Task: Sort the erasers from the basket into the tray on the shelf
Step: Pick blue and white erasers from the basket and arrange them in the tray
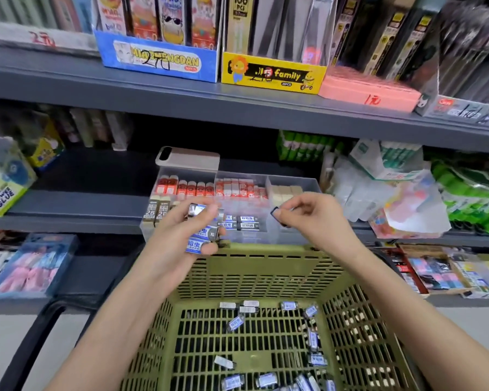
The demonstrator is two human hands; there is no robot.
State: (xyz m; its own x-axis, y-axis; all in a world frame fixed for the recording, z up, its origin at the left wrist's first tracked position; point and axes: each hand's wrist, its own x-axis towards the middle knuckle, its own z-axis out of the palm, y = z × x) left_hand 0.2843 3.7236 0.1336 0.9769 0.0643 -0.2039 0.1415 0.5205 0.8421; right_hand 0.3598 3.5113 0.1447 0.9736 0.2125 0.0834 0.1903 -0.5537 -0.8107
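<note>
A bunch of erasers [199, 243] is held in the curled left hand [175, 235]. One eraser [275, 212] is pinched by the right hand [314, 214] near the tray [308, 184].

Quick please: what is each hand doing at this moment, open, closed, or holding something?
Left hand: holds several erasers.
Right hand: pinches one eraser.

Open-topped tray [294, 182], upper shelf [237, 106] overhead, basket rim [266, 250] below
</note>
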